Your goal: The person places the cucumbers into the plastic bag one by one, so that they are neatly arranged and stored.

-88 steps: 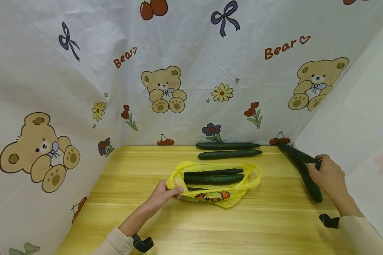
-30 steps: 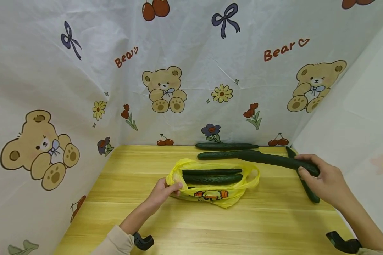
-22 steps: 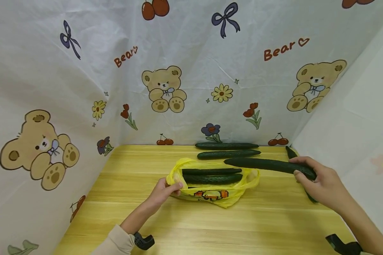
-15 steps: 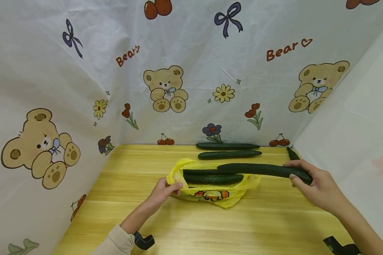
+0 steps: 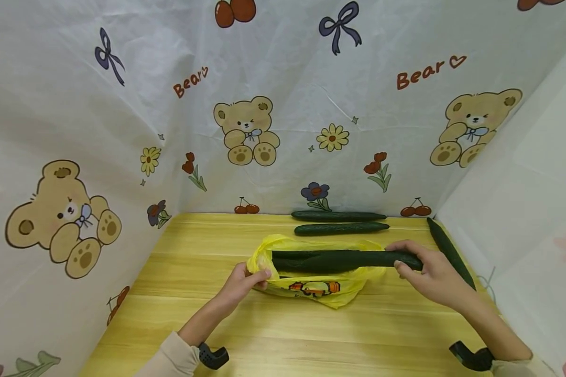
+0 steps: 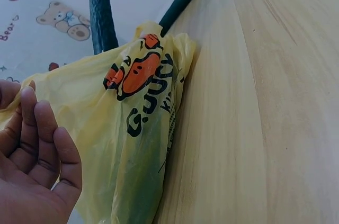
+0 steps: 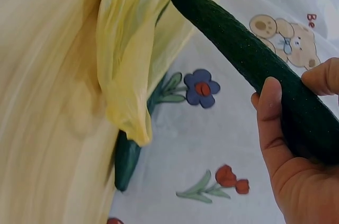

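Note:
A yellow plastic bag (image 5: 354, 288) printed with a cartoon lies on the table, its mouth spread and cucumbers inside. My left hand (image 5: 245, 283) pinches the bag's left rim between thumb and fingers; the left wrist view shows the same hand (image 6: 37, 155) on the bag's edge. With my right hand (image 5: 429, 272) I grip a dark green cucumber (image 5: 377, 258) by its right end. Its far end reaches into the bag's mouth, over the cucumbers there. In the right wrist view this cucumber (image 7: 233, 38) slants up to the bag (image 7: 132, 75), thumb and fingers around it.
Two cucumbers lie behind the bag, one (image 5: 339, 215) along the back wall and one (image 5: 341, 228) just in front of it. Another cucumber (image 5: 450, 254) slants along the right wall. Printed cloth walls (image 5: 287, 183) enclose the wooden table (image 5: 311, 340) at the back and sides.
My right hand has lifted a cucumber from the right side, swung it leftward and lowered its tip into the bag's mouth. My left hand stays on the bag's rim.

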`<act>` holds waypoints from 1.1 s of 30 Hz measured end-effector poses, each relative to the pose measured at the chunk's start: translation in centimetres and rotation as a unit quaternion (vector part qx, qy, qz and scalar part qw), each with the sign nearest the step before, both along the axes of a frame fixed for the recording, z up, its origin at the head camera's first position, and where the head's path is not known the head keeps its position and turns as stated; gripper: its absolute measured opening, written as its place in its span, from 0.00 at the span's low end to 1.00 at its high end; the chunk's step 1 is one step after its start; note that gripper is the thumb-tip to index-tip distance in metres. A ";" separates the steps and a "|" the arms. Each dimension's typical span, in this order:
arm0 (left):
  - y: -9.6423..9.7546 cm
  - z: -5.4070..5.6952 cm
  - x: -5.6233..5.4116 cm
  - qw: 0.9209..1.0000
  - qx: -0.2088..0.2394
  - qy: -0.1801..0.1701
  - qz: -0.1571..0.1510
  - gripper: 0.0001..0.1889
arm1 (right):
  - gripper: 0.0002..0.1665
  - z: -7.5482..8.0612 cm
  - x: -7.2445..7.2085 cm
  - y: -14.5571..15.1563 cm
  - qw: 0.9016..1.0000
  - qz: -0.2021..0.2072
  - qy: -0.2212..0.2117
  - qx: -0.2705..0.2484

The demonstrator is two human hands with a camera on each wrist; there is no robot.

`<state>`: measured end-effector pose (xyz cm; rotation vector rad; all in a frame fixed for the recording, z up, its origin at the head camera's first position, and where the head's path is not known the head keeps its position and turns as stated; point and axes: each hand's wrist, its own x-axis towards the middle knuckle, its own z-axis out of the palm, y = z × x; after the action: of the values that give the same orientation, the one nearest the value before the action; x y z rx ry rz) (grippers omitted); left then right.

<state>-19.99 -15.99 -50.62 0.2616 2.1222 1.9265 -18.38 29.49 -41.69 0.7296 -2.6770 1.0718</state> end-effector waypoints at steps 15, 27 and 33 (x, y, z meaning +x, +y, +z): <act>0.3 -0.3 0.0 1.000 -0.005 -0.019 0.011 0.12 | 0.16 -1.6 -1.8 -3.2 0.996 0.039 -0.075 0.030; 0.3 -0.4 0.1 1.000 -0.010 -0.020 0.015 0.13 | 0.18 -2.4 -2.6 -5.2 0.995 0.040 -0.095 0.009; 0.3 -0.4 -0.1 1.000 -0.005 -0.016 0.012 0.12 | 0.18 -2.8 -3.4 -5.7 0.992 0.054 -0.108 -0.021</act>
<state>-20.09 -15.70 -51.01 0.2048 2.1240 1.9190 -21.77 23.76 -44.46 0.8002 -2.8113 1.2990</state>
